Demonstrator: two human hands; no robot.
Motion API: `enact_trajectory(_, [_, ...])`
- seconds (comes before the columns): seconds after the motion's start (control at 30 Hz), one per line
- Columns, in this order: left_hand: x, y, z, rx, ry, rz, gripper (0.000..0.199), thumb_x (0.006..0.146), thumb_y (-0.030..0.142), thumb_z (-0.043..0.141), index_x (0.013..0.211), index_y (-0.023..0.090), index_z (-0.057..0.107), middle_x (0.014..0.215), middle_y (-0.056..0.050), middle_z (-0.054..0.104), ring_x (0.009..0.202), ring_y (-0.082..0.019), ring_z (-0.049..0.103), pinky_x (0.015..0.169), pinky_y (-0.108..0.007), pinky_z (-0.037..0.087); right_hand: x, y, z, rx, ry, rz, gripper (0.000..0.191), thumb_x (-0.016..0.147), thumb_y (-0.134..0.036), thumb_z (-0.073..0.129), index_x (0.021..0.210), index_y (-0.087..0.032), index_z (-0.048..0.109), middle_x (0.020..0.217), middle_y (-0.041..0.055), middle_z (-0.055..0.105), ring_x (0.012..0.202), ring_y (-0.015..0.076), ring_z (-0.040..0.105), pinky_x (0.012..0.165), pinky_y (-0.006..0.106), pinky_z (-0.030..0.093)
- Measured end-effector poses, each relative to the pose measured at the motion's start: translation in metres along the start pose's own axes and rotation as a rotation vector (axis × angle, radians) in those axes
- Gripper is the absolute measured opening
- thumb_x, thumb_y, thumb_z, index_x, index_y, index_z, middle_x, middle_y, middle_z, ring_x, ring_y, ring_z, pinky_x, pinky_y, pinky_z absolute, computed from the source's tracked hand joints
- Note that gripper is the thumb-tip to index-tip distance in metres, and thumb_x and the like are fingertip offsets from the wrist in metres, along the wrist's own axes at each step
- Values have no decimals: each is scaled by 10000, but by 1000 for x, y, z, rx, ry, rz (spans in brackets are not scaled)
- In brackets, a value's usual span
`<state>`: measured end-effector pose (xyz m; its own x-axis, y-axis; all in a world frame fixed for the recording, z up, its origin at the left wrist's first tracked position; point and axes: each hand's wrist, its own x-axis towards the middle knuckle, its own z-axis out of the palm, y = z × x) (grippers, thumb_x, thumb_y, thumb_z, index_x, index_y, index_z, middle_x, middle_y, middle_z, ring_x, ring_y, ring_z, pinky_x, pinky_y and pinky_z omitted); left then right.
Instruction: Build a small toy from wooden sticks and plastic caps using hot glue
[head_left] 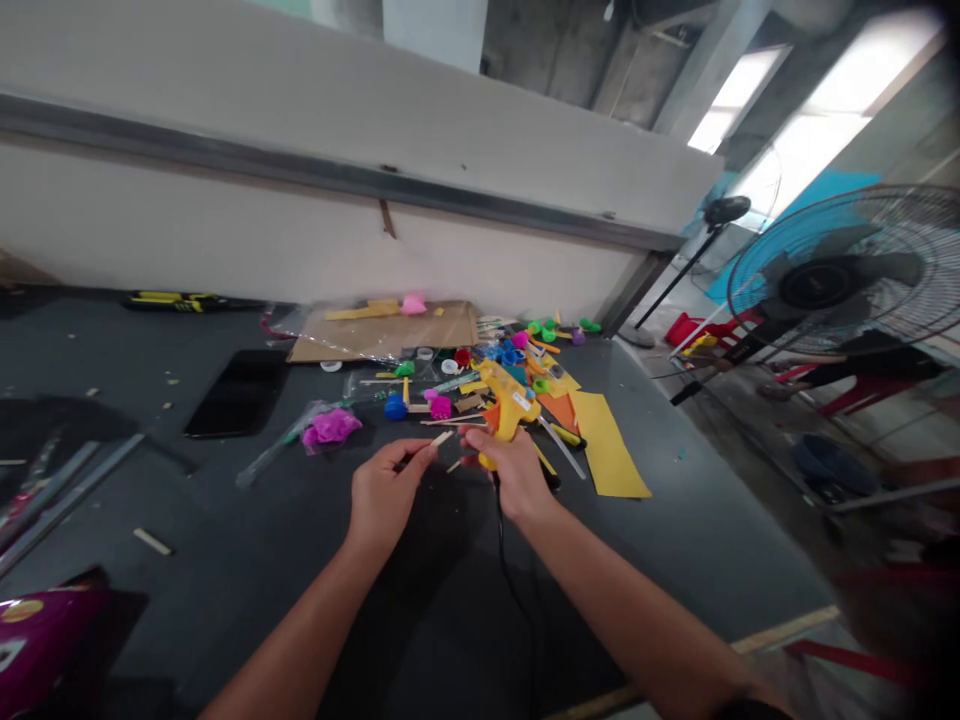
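My left hand [386, 490] pinches a short pale wooden stick [442, 438] between thumb and fingers, its free end pointing up and right. In my right hand [517, 472] is a yellow hot glue gun [504, 395], gripped by its handle, with a black cord [504, 550] running down toward me. A clear glue stick [562, 447] shows at the gun's right side. The two hands are close together but apart, over the dark tabletop. Just beyond them lie a blue cap [395, 405] and a magenta piece [440, 407] among small craft parts.
A purple crumpled piece [331, 427] and a black phone [236, 392] lie left. Yellow paper [609, 445] lies right of the gun. Cardboard [382, 333] rests against the white partition [300, 220] behind. A small wood piece [154, 542] lies at left. A fan [825, 280] stands beyond the table.
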<state>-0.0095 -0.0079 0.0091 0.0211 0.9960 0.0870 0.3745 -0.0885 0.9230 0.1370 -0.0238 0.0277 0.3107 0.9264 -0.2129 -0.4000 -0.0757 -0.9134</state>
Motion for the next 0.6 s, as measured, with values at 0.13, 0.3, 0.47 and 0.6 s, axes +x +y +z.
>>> enact_trajectory(0.13, [-3,-1,2,7,-18,59,189,760,371,595,833,235,704,744,9,694,658,-146,605,633,-248,458,0,14,8,4,-35,-19,238,569,-225,743,766,-143,638,762,37,670,604,133,599,514,255,518])
enact_trajectory(0.3, [-5,-3,7,18,-56,177,171,772,356,589,827,243,705,807,3,697,748,-153,620,704,-255,467,-1,17,5,33,-29,3,228,562,-220,745,731,-151,608,731,31,670,586,140,613,526,268,527])
enact_trajectory(0.47, [-3,-2,5,-98,-157,27,266,770,414,565,872,209,701,788,-13,695,650,-147,597,585,-243,464,-1,14,2,23,-50,-18,183,574,-215,735,706,-150,627,690,20,659,542,124,592,531,265,522])
enact_trajectory(0.6, [0,2,3,-303,-309,-174,322,736,473,576,764,170,679,669,-9,664,541,-120,530,487,-223,419,0,13,-3,-40,-60,-68,147,589,-218,722,695,-155,642,696,22,660,537,115,571,519,252,498])
